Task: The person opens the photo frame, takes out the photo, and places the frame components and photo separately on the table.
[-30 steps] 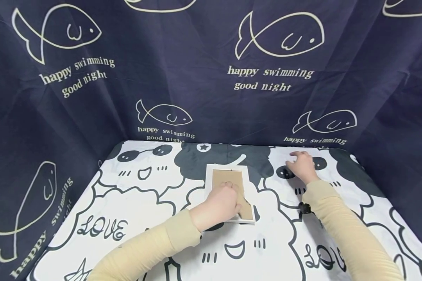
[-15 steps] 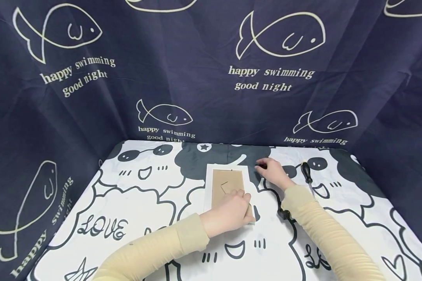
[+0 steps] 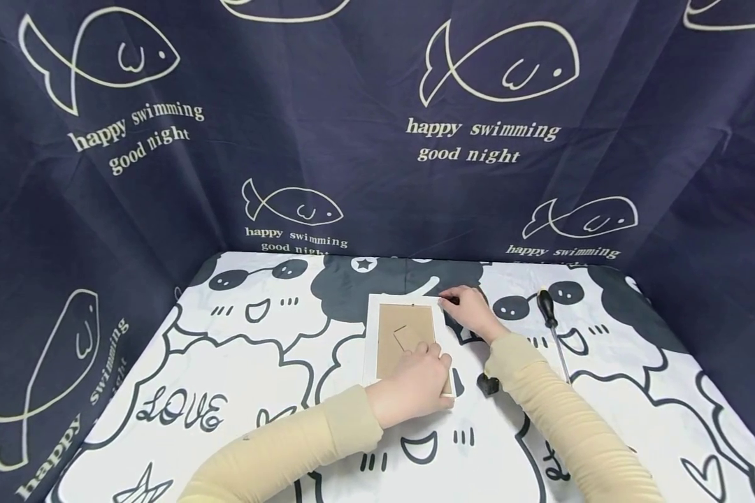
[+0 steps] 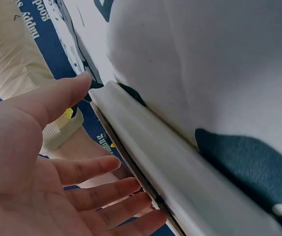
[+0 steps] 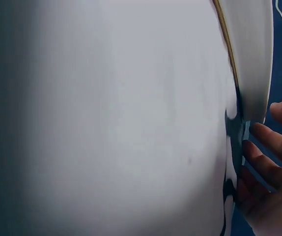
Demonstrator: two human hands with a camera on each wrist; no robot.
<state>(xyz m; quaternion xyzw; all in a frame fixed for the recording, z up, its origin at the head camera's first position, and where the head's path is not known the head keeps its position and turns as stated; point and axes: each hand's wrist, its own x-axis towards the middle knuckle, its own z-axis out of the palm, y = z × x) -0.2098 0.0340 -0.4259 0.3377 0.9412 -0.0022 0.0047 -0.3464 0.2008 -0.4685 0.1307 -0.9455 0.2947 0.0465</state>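
A white picture frame [image 3: 371,342] lies with its brown backing [image 3: 386,318] facing up. Dark angled lines mark the backing. My left hand [image 3: 415,381] is over the frame's near right corner, its fingers on the backing and its thumb at the near edge. In the left wrist view, those fingers look nearly straight beside the frame's white side [image 4: 151,152]. My right hand [image 3: 472,311] is at the far right corner. The right wrist view shows its thumb and fingers apart, close around the frame's end [image 5: 254,83]; whether they press on it I cannot tell.
A screwdriver [image 3: 546,307] with a black handle and metal shaft lies right of the frame, its shaft running toward my right forearm. Printed cloth [image 3: 226,370] covers the table, and a dark blue curtain [image 3: 377,154] with fish drawings hangs behind it.
My right hand has moved left from the screwdriver's handle to the frame's far right corner, leaving the screwdriver lying there. My left hand has slid from mid-backing toward the near right corner.
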